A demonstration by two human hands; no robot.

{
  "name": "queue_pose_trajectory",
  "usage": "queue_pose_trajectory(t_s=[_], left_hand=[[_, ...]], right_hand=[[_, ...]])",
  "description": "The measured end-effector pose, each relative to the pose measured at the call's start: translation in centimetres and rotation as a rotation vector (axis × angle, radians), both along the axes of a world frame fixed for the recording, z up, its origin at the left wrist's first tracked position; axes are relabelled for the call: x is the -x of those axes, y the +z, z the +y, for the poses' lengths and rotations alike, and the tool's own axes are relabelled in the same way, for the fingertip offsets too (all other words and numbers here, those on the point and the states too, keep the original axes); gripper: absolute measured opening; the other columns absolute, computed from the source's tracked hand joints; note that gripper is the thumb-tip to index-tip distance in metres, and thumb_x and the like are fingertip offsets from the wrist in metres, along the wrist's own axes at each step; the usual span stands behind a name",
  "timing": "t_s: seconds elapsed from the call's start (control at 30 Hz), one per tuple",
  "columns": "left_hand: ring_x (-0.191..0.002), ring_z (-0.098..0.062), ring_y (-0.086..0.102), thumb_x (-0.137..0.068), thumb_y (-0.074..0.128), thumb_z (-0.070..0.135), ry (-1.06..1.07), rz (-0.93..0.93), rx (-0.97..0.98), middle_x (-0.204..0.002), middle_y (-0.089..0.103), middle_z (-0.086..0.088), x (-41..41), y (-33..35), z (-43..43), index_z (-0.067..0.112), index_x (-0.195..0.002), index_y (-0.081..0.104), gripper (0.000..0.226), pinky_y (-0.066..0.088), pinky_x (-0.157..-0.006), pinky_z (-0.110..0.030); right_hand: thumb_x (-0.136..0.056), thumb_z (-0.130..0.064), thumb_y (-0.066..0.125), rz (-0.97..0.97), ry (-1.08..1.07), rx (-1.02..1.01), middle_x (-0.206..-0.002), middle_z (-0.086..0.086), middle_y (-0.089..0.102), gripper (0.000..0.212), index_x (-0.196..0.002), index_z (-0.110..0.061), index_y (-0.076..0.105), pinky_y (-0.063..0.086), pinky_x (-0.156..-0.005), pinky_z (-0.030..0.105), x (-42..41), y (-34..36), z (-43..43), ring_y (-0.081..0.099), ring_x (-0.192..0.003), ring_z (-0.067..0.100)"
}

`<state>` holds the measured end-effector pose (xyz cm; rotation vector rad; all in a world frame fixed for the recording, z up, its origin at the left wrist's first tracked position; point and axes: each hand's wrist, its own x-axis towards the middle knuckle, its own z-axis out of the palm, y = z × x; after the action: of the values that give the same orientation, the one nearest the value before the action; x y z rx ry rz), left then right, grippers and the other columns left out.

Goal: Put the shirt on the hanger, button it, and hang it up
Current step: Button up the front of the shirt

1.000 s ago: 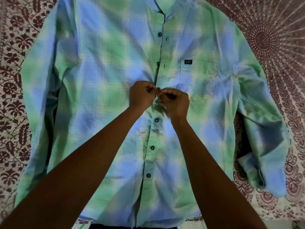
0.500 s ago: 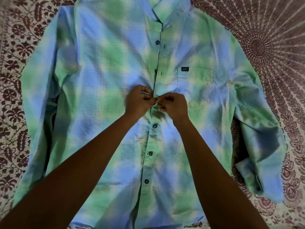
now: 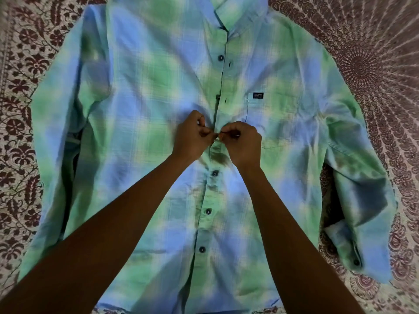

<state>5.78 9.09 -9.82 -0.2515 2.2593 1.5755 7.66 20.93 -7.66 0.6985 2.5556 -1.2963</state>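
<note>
The shirt (image 3: 145, 123) lies flat, front up, in the middle of the patterned cloth (image 3: 374, 64), collar toward the far edge. The left hand (image 3: 192, 138) and right hand (image 3: 241, 143) meet at its placket, fingertips pinching the fabric

Cream fabric spread printed with maroon pattern (image 3: 20, 114) lies flat under everything. It shows along left side, right side, both top corners and thin strip at bottom edge. Left part: dense maroon flower-and-leaf sprigs (image 3: 21, 155), running top to bottom. Upper right: large round maroon mandala motif (image 3: 360, 69), fine rays fanning outward from dark centre. Lower right: rows of small scalloped maroon shapes (image 3: 405, 223). Middle of spread hidden from view.
</note>
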Motion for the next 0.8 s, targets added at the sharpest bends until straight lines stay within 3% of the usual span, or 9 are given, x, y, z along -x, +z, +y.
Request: queue_pose_trajectory(t_s=[0.1,0.17,0.27,0.37,0.43,0.5,0.57,0.67,0.8], left_hand=[[-0.063,-0.01,0.054,-0.071,0.071,-0.006,-0.029,0.006,-0.075,-0.069,0.058,-0.017,-0.5,0.3,0.3,0.026,-0.072,0.035,0.049,0.044,-0.059,-0.015],[-0.067,-0.02,0.055,-0.069,0.074,-0.007,-0.012,0.03,-0.078,-0.076,0.06,-0.025,-0.9,0.1,0.4,0.026,-0.073,0.035,0.051,0.046,-0.057,-0.017],[-0.07,-0.021,0.06,-0.069,0.074,-0.006,-0.057,0.109,0.008,-0.069,0.061,-0.01,-0.5,-0.1,0.0,0.028,-0.072,0.032,0.053,0.044,-0.057,-0.013],[-0.07,-0.022,0.058,-0.068,0.072,-0.009,-0.181,0.106,0.054,-0.066,0.054,-0.005,0.6,0.0,-0.3,0.018,-0.073,0.038,0.044,0.042,-0.059,-0.01],[-0.069,-0.019,0.058,-0.067,0.075,-0.007,-0.153,0.008,0.019,-0.064,0.055,-0.005,1.2,-0.1,-0.5,0.017,-0.07,0.04,0.041,0.047,-0.065,-0.023],[-0.058,-0.002,0.059,-0.068,0.074,-0.006,-0.097,-0.12,-0.032,-0.058,0.057,0.005,1.5,-0.3,-0.6,0.021,-0.068,0.043,0.041,0.049,-0.064,-0.024],[-0.052,0.005,0.055,-0.069,0.076,-0.001,-0.117,-0.118,0.039,-0.059,0.057,0.008,1.5,-0.5,-0.5,0.024,-0.068,0.045,0.04,0.046,-0.06,-0.019],[-0.057,-0.002,0.053,-0.066,0.082,0.011,-0.231,-0.041,0.192,-0.058,0.053,0.012,2.0,0.1,-0.2,0.02,-0.07,0.047,0.036,0.039,-0.054,-0.008],[-0.085,-0.023,0.063,-0.075,0.07,0.007,-0.345,-0.041,0.31,-0.081,0.067,-0.005,4.6,1.8,0.0,0.017,-0.076,0.058,0.016,0.049,-0.081,-0.029]], right_hand=[[-0.076,0.002,0.064,-0.008,-0.07,0.03,-0.082,0.004,0.066,0.016,-0.081,-0.012,0.059,0.043,-0.06,0.008,0.1,-0.1,0.1,0.062,-0.074,0.016],[-0.075,0.005,0.064,-0.082,-0.127,0.113,-0.08,0.005,0.062,0.023,-0.075,-0.016,0.052,0.047,-0.062,0.015,0.5,-0.4,0.1,0.061,-0.072,0.02],[-0.075,0.014,0.058,-0.207,-0.177,0.316,-0.073,0.012,0.061,0.031,-0.068,-0.016,0.049,0.052,-0.06,0.034,1.3,-0.1,0.6,0.06,-0.06,0.023],[-0.076,0.016,0.059,-0.337,-0.127,0.473,-0.051,0.004,0.06,0.029,-0.069,-0.011,0.053,0.05,-0.046,0.021,2.4,0.6,1.8,0.058,-0.041,0.009],[-0.078,0.014,0.061,-0.379,-0.133,0.563,-0.043,-0.001,0.059,0.025,-0.071,-0.009,0.053,0.05,-0.044,0.017,2.8,1.0,2.3,0.058,-0.039,0.007],[-0.079,0.013,0.062,-0.394,-0.119,0.59,-0.048,0.004,0.06,0.024,-0.072,-0.008,0.053,0.05,-0.045,0.019,3.0,1.1,2.4,0.059,-0.041,0.009],[-0.078,0.01,0.064,-0.442,-0.022,0.495,-0.054,0.007,0.06,0.024,-0.069,-0.009,0.054,0.052,-0.05,0.024,3.3,1.2,2.5,0.06,-0.042,0.008],[-0.077,0.001,0.066,-0.306,0.122,0.051,-0.054,-0.005,0.064,0.017,-0.067,-0.012,0.064,0.053,-0.063,0.03,4.6,0.8,2.8,0.06,-0.049,0.007],[-0.078,-0.015,0.07,-0.069,0.076,-0.079,-0.094,0.011,0.07,0.016,-0.091,-0.006,0.069,0.053,-0.078,0.034,6.8,0.6,1.1,0.065,-0.086,0.025]])
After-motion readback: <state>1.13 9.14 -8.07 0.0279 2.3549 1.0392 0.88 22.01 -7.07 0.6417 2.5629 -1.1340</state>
